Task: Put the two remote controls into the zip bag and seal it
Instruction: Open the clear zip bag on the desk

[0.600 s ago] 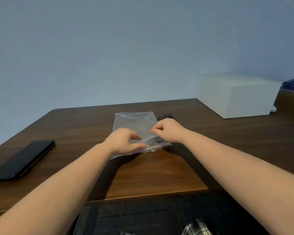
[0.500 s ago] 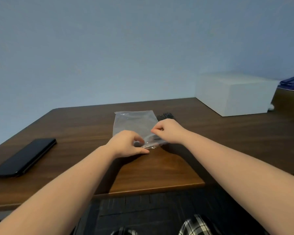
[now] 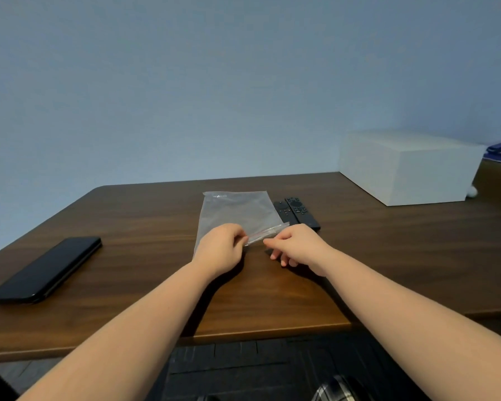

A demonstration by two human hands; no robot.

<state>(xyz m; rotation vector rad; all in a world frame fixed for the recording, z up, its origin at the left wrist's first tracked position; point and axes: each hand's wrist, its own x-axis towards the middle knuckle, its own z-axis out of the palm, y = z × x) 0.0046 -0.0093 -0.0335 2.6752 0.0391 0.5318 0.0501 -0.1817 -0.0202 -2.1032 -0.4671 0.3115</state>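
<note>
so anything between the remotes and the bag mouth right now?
No object lies between them. The two remote controls lie side by side just right of the zip bag. The left hand pinches the zip edge; the right hand is beside it, apparently not gripping. Whether the mouth is open can't be told.

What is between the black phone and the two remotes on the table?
In the head view, the clear zip bag lies between the phone and the two remotes, with the left hand pinching its near edge.
</note>
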